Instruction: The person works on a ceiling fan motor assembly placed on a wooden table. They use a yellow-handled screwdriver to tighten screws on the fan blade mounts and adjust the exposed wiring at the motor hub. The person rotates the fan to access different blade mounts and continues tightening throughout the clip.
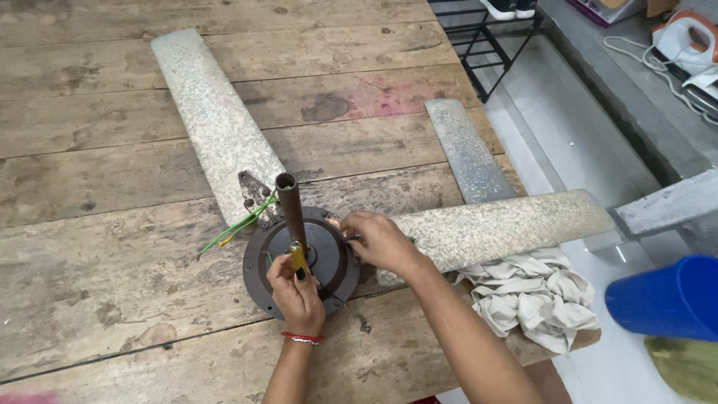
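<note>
A ceiling fan motor (329,262), dark round housing with a rusty brown down-rod (290,209) standing upright, lies on a worn wooden table (112,187). Speckled grey blades reach out from it: one (213,123) to the far left, one (493,228) to the right. My left hand (297,292), with a red bracelet at the wrist, grips a yellow-handled screwdriver (298,256) at the base of the rod. My right hand (380,241) rests on the motor's right rim where the right blade joins; what its fingers pinch is hidden. Green and yellow wires (238,224) trail left.
A loose third blade (467,150) lies on the table at the back right. A crumpled beige cloth (535,295) sits at the table's right edge. Beyond the edge are a blue bucket (669,299), a black metal rack (486,45) and a grey ledge holding an iron (684,37).
</note>
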